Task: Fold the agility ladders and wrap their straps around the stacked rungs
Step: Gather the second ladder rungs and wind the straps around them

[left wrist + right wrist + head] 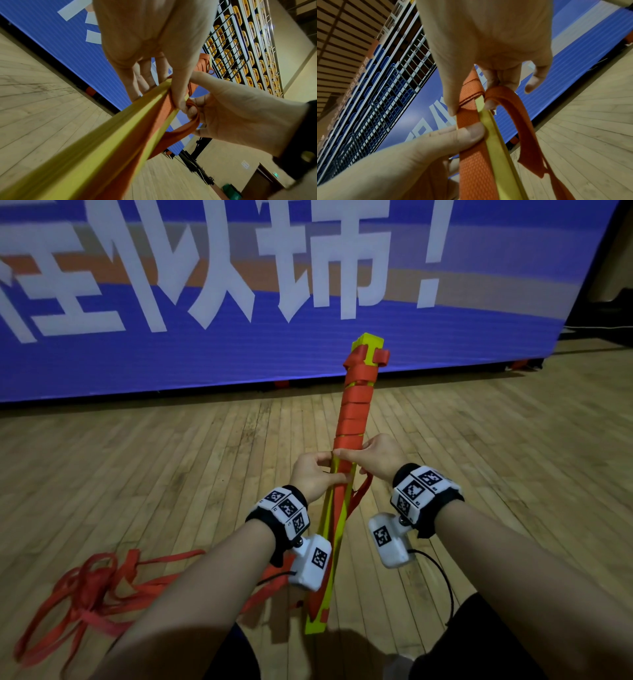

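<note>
Both hands are working at the stacked rungs held above the floor, the left hand gripping them, the right hand pinching the strap beside the last wrap, where slackening could be loosening the coils.

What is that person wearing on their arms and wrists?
The forearms are bare, no sleeves. Each wrist carries a black band set with white blocks printed with black square codes. Under each hangs a small white camera box, also coded, trailing a thin black cable.
</note>
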A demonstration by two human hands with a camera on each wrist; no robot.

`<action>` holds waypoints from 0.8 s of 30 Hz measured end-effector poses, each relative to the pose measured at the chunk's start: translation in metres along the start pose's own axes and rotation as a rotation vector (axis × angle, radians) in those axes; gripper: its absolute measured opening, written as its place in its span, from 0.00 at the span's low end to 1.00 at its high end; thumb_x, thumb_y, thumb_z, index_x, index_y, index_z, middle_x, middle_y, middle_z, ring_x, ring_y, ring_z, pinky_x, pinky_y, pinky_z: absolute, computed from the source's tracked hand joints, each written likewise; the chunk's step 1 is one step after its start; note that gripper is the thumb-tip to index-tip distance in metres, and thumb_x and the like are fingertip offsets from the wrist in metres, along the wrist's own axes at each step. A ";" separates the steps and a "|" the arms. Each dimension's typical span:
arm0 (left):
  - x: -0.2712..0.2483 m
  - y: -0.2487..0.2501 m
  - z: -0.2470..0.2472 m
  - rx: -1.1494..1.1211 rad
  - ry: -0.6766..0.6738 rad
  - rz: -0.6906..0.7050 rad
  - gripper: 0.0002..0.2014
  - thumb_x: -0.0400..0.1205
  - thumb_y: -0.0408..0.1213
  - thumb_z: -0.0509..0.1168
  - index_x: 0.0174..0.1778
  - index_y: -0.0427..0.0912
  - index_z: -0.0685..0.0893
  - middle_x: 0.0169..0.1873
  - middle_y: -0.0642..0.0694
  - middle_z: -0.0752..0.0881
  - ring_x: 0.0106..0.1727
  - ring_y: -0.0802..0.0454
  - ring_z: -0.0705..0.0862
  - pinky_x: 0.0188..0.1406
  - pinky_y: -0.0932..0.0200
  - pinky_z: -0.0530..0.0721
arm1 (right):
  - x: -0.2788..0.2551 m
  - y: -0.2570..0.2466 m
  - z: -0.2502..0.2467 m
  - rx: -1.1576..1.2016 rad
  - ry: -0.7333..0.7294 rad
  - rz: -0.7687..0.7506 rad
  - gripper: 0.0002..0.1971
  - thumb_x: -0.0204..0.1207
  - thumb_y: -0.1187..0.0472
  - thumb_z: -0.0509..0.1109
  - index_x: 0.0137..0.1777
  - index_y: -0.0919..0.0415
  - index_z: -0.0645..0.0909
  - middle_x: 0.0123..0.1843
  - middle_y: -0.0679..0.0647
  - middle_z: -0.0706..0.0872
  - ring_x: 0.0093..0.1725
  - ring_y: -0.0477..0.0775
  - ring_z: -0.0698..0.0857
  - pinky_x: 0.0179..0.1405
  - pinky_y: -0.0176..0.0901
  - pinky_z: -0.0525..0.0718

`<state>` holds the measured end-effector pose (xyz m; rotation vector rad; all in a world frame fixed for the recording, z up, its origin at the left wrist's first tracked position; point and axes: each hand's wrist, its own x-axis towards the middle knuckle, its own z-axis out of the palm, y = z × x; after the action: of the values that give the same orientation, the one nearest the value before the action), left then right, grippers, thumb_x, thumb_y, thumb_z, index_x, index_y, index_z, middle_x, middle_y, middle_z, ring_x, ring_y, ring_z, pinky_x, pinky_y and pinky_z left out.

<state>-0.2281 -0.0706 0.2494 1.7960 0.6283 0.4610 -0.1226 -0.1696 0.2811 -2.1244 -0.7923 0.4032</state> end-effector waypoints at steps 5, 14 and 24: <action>0.000 0.000 -0.007 -0.158 -0.206 -0.016 0.17 0.75 0.28 0.74 0.59 0.41 0.84 0.52 0.42 0.88 0.48 0.52 0.89 0.43 0.62 0.87 | 0.002 0.005 -0.006 0.056 -0.011 0.025 0.18 0.67 0.44 0.77 0.31 0.59 0.82 0.25 0.53 0.82 0.27 0.49 0.80 0.31 0.40 0.77; 0.001 -0.002 -0.015 -0.348 -0.373 -0.124 0.16 0.81 0.27 0.66 0.65 0.38 0.80 0.49 0.45 0.89 0.49 0.54 0.89 0.46 0.62 0.86 | 0.000 0.011 -0.019 0.164 -0.104 -0.016 0.17 0.69 0.48 0.77 0.30 0.61 0.81 0.24 0.51 0.82 0.26 0.44 0.79 0.33 0.35 0.76; -0.002 0.001 -0.017 -0.387 -0.516 -0.143 0.12 0.84 0.27 0.60 0.63 0.32 0.79 0.52 0.40 0.87 0.52 0.51 0.88 0.56 0.58 0.86 | 0.001 0.013 -0.017 0.234 -0.147 -0.023 0.18 0.70 0.49 0.77 0.42 0.66 0.85 0.27 0.51 0.84 0.29 0.43 0.82 0.37 0.35 0.75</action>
<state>-0.2400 -0.0597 0.2556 1.4070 0.2772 0.0074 -0.1075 -0.1849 0.2808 -1.8822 -0.8099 0.6145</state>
